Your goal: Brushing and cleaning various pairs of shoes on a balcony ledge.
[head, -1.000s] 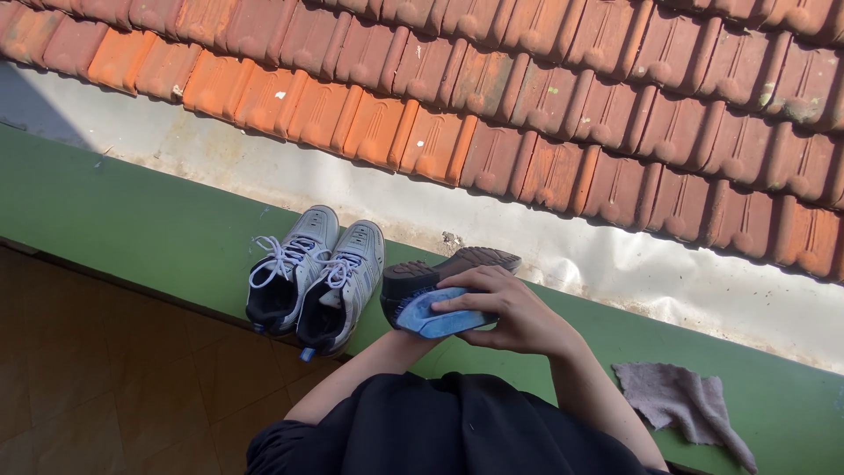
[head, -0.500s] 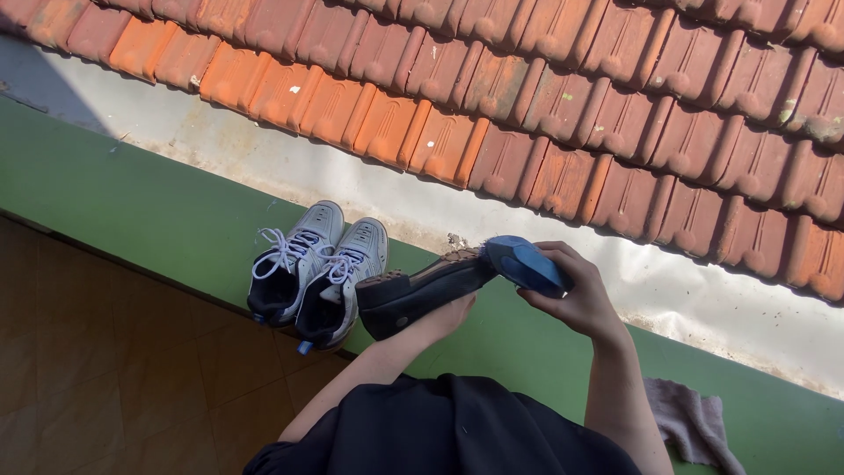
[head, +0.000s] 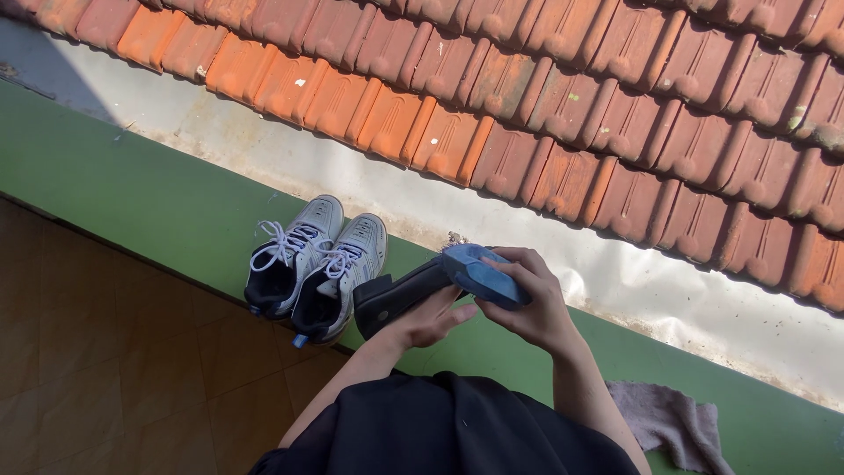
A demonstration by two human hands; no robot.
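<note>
My left hand (head: pixel 431 321) holds a black shoe (head: pixel 397 295) from underneath, sole turned up, above the green ledge (head: pixel 141 202). In my right hand (head: pixel 532 303) is a blue brush (head: pixel 483 275), pressed on the toe end of the shoe's sole. A pair of grey and white sneakers (head: pixel 312 264) with white laces stands on the ledge just left of the black shoe.
A grey rag (head: pixel 668 422) lies on the ledge at the lower right. Beyond the ledge runs a pale concrete gutter (head: pixel 352 180), then a roof of red clay tiles (head: pixel 527 88). Brown floor tiles (head: pixel 105 369) lie at the lower left.
The brush went from the heel out past the toe of the sole, then came back a little onto the toe end. The shoe's sole turned more toward the brush.
</note>
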